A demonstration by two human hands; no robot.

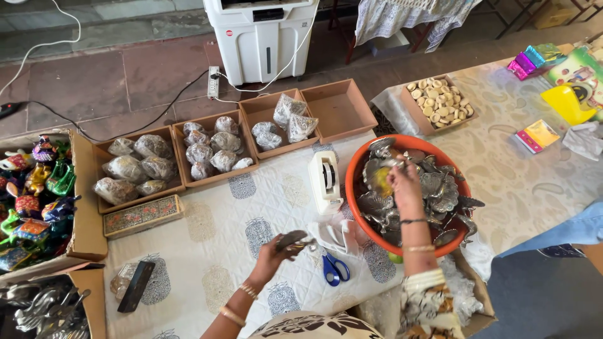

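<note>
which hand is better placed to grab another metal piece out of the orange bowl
Right. The right hand is already inside the orange bowl, fingers on the pile of metal pieces. The left hand is over the quilted cloth, apart from the bowl, and already holds a metal piece.

Left hand (271, 250): forearm rising from the lower edge of the view, wrist bent inward, fingers closed round a small grey metal piece (293, 239); bangles at wrist and mid-forearm. Right hand (404, 182): arm stretched forward and up from the lower right, palm down, fingers curled downward; thin bracelet, bangles and patterned sleeve cuff along the forearm.
</note>
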